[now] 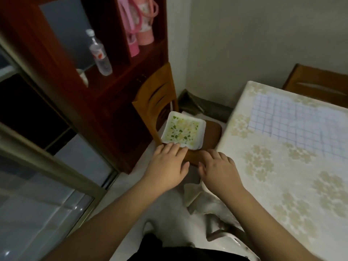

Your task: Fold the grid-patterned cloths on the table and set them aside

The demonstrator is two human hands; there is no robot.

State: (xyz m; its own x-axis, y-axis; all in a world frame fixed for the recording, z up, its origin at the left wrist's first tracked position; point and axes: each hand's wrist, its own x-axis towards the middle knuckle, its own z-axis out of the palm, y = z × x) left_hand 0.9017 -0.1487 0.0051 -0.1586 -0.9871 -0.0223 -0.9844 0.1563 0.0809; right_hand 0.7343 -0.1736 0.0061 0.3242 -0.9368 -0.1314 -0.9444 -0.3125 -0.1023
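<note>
Head view: left hand [166,162] lies flat, fingers straight, touching the near edge of a folded stack [183,131] on the wooden chair [211,136]. Right hand [219,169] hovers spread, holding nothing. 1 grid-patterned cloth [297,121] lies flat on the table [282,185].

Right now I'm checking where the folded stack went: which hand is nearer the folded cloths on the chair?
Left. The left hand rests its fingertips on the near edge of the folded cloths. The right hand sits apart, nearer the table corner.
</note>
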